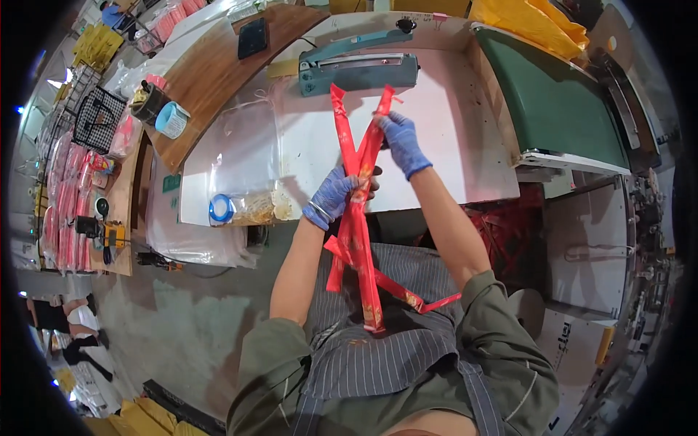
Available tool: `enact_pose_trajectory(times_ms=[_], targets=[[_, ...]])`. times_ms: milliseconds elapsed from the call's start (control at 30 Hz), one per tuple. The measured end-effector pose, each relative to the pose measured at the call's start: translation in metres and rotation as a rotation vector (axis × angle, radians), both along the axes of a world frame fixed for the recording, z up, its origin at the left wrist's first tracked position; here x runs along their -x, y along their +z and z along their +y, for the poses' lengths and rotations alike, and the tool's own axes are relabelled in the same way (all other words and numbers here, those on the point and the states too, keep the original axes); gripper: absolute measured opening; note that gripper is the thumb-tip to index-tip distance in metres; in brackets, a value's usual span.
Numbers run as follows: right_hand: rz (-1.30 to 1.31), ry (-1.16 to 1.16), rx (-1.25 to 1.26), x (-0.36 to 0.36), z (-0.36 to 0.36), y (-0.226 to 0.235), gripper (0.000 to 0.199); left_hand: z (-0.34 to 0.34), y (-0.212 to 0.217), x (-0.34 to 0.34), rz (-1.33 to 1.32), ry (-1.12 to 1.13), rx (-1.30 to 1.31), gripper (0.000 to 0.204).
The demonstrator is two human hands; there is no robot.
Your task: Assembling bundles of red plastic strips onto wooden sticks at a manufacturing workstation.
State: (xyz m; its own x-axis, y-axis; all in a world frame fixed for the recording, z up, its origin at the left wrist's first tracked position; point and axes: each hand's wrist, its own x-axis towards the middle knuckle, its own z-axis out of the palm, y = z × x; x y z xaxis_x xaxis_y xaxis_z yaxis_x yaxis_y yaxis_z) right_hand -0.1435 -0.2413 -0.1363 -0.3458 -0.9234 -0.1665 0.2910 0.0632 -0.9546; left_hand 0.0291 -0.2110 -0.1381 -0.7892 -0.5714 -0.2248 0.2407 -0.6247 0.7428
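Your left hand (333, 195) and right hand (400, 142) both gripped red strips (356, 218) before the heat sealer (359, 71); the loose crossed ends risked slipping.

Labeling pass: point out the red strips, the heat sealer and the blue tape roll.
red strips (355, 232): head view, bundle's middle below left hand.
heat sealer (360, 71): head view, teal body.
blue tape roll (220, 209): head view, roll's rim.
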Motion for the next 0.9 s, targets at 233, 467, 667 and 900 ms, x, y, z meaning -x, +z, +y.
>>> enact_pose_trajectory(times_ms=[233,467,667,900], targets=[[-0.087,0.111,0.047,0.029,-0.001,-0.001,0.018,0.029,-0.011,-0.006,0.034,0.037,0.006,0.046],[0.078,-0.034,-0.148,0.066,0.005,-0.013,0.013,0.037,-0.046,-0.011,0.0,0.362,-0.105,0.028],[0.814,-0.147,-0.292,0.037,0.013,-0.027,0.048,0.044,-0.043,-0.022,0.011,0.415,-0.07,0.034],[-0.061,0.162,0.038,-0.012,0.005,0.002,0.044,0.036,-0.044,-0.015,0.039,0.384,-0.01,0.031]])
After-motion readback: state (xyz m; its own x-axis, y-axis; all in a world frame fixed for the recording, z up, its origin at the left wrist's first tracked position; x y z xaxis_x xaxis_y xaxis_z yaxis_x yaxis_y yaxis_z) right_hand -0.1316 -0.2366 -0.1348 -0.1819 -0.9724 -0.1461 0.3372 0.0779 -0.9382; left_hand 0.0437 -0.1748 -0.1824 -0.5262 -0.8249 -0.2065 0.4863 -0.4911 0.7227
